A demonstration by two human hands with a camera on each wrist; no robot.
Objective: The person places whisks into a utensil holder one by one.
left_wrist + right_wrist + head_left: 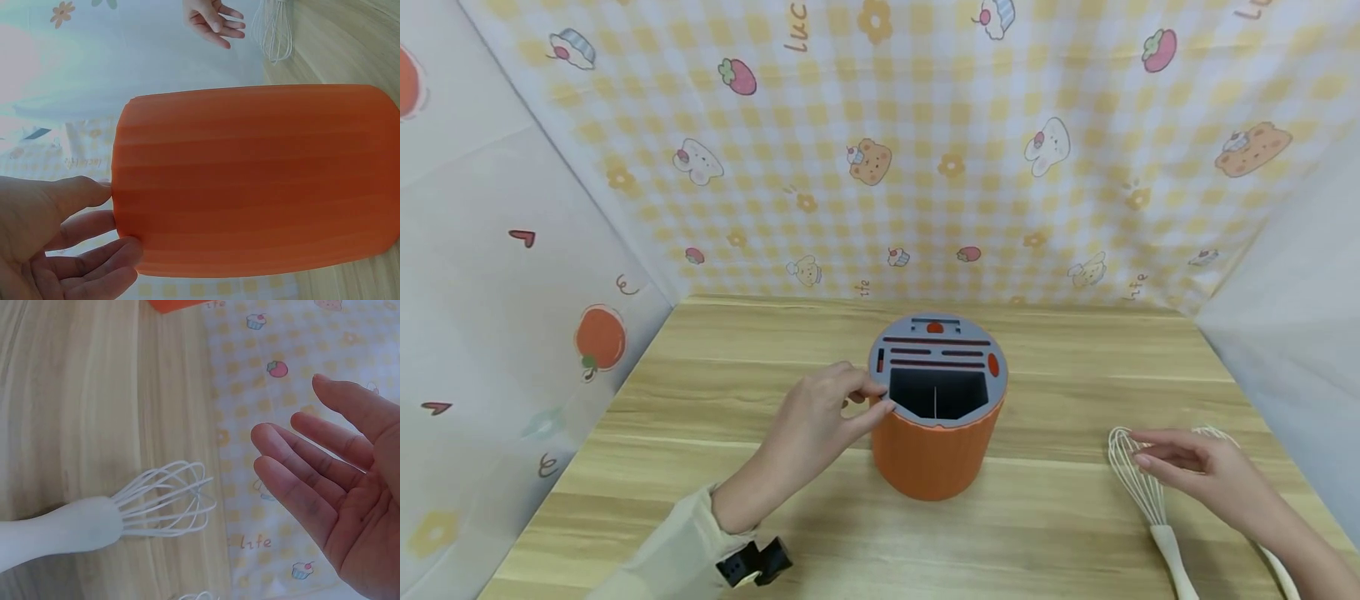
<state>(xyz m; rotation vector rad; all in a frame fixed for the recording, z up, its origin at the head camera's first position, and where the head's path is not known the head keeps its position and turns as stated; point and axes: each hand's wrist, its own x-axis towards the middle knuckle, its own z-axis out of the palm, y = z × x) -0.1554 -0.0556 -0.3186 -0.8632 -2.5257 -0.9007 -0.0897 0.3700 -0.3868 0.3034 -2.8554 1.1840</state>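
Note:
An orange round knife holder [936, 458] stands upright on the table, its grey top [992, 385] cut with narrow slots and one large dark opening. My left hand [827, 408] holds the left side of its rim between thumb and fingers. In the left wrist view, the ribbed orange wall fills the middle, with the left hand [75, 237] at its top edge. Off to the right, my right hand [1213, 475] hovers over two white whisks, fingers loosely bent and nothing in them. One whisk [1165, 542] lies nearer the holder; the other whisk [1277, 571] is partly hidden behind the hand.
The wood-grain table [737, 350] ends at a yellow checked cloth [925, 208] hanging behind it. White patterned sheeting [475, 292] closes off the left side, and a plain white sheet [1292, 292] the right. A black wrist device [756, 562] sits by the left sleeve.

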